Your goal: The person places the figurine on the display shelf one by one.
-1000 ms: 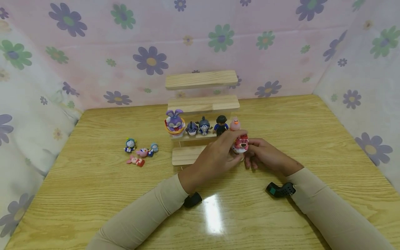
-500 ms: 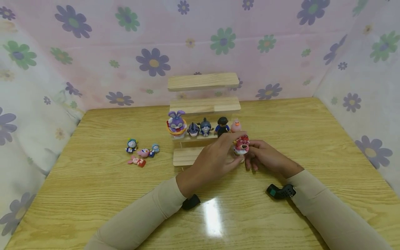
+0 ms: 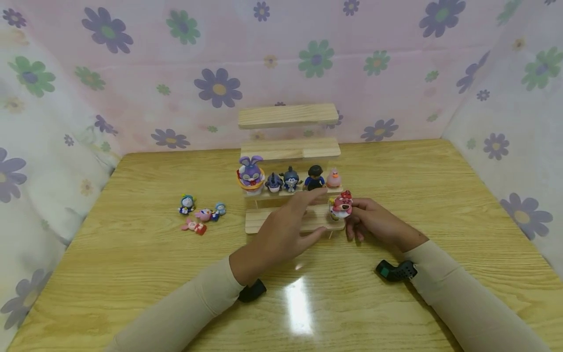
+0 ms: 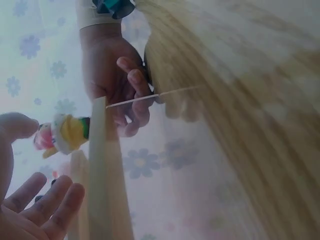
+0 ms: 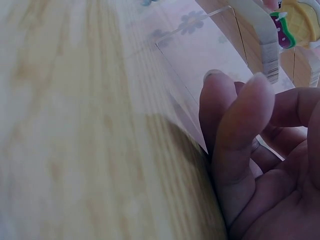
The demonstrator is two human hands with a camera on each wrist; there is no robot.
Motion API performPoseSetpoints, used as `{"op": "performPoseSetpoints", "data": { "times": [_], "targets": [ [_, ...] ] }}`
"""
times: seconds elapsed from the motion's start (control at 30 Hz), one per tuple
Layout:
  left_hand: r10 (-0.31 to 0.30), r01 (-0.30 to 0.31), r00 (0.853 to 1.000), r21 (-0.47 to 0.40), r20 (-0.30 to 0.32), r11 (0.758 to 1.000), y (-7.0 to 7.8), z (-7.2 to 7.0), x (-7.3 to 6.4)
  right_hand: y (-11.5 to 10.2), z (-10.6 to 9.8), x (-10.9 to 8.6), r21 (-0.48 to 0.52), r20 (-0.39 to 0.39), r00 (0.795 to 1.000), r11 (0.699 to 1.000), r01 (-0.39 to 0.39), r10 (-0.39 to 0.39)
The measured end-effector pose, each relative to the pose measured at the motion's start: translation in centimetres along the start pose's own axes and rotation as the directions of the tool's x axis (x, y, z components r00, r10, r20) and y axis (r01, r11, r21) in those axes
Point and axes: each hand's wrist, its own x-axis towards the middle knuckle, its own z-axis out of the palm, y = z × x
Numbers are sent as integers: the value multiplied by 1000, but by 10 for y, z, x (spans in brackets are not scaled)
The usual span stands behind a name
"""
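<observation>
A pink bear figurine [image 3: 341, 205] with a red top stands on the right end of the lowest wooden shelf [image 3: 281, 220]; the left wrist view shows its yellow and green back side. My left hand [image 3: 281, 230] is just left of it, thumb and fingers spread apart, holding nothing. To the right of the shelf end, my right hand [image 3: 374, 220] rests low by the table with loosely bent fingers. Nothing shows between those fingers [image 5: 245, 130] in the right wrist view. Whether they touch the stand, I cannot tell.
On the shelf above stand a purple rabbit figurine [image 3: 251, 175], two dark figurines, a black-haired figure [image 3: 314, 178] and a pink bird [image 3: 334, 178]. Two upper shelves [image 3: 288, 116] rise behind. Several small figurines [image 3: 195, 226] lie or stand on the table [image 3: 145, 264] at left.
My left hand has let go of the bear figurine and drawn back to the left, leaving it on the lowest shelf. The right hand has barely moved. The view has shifted slightly.
</observation>
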Motion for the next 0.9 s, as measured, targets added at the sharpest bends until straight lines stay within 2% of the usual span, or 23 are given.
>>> {"op": "performPoseSetpoints", "data": {
  "times": [0.17,0.33,0.47,0.57,0.73,0.9],
  "targets": [
    [15,-16,1000,-27,-18,1000,4,-16,-5,-1,0,0,-26,-43,999,999,-21,20],
    [75,-79,992,-36,-98,996,8,-37,-11,-1,2,1,-39,-38,999,999,-23,21],
    [161,-171,963,-30,-215,985,8,-56,-13,-1,3,1,-34,-40,999,999,-14,12],
    [185,-199,939,-18,-289,980,5,-68,-18,-1,3,1,-31,-42,999,999,-7,6],
    [159,-166,911,16,-381,986,-14,-83,-31,-3,4,1,-20,-24,1000,1000,-10,9],
    [75,-55,896,57,-437,997,-42,-97,-43,-5,4,0,-28,-25,1000,1000,-12,12]
  ]
}}
